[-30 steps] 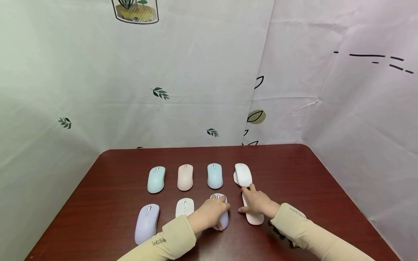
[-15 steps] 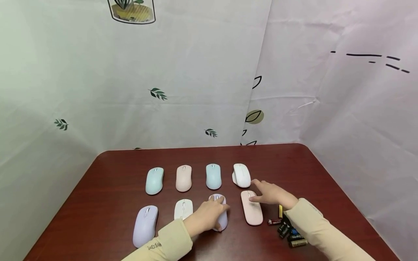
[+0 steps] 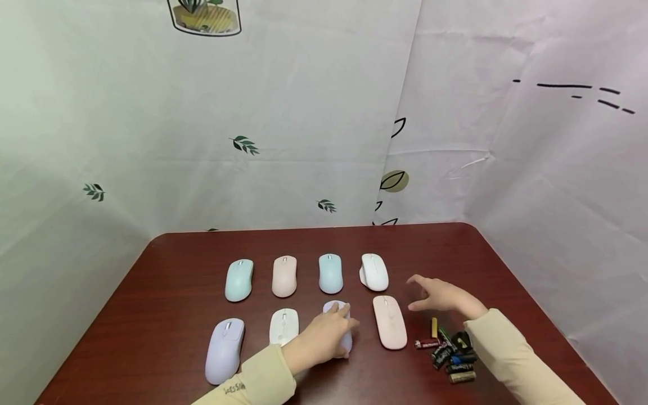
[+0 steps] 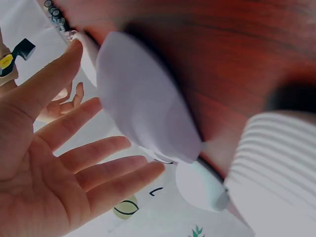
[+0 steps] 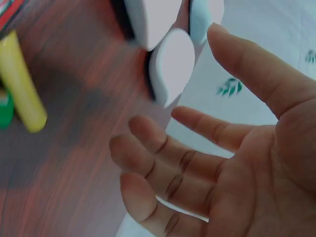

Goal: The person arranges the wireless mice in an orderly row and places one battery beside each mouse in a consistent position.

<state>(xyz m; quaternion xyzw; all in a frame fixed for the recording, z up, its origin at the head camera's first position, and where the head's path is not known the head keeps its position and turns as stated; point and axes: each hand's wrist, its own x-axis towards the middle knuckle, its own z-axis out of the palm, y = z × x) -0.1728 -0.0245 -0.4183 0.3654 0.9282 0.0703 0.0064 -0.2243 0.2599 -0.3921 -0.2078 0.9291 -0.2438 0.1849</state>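
In the head view my left hand (image 3: 324,336) is over a lilac mouse (image 3: 349,341) in the front row. The left wrist view shows its fingers spread and nearly straight beside the lilac mouse (image 4: 143,98); whether they touch it, I cannot tell. My right hand (image 3: 442,295) is raised over the table, right of the pink mouse (image 3: 390,323), and holds nothing. Loosely bent fingers of the right hand (image 5: 197,168) show in the right wrist view. Near its wrist lies a pile of batteries (image 3: 455,357), including a yellow battery (image 5: 22,81).
A white mouse (image 3: 284,326) and another lilac mouse (image 3: 225,351) stand left in the front row. Behind are a mint mouse (image 3: 239,280), a beige mouse (image 3: 284,276), a blue mouse (image 3: 331,274) and a white mouse (image 3: 374,273). Cloth hangs beyond the dark red table (image 3: 177,253).
My right hand has left the pink mouse and moved right, uncovering the batteries. The left hand has stayed over the lilac mouse, nearly still.
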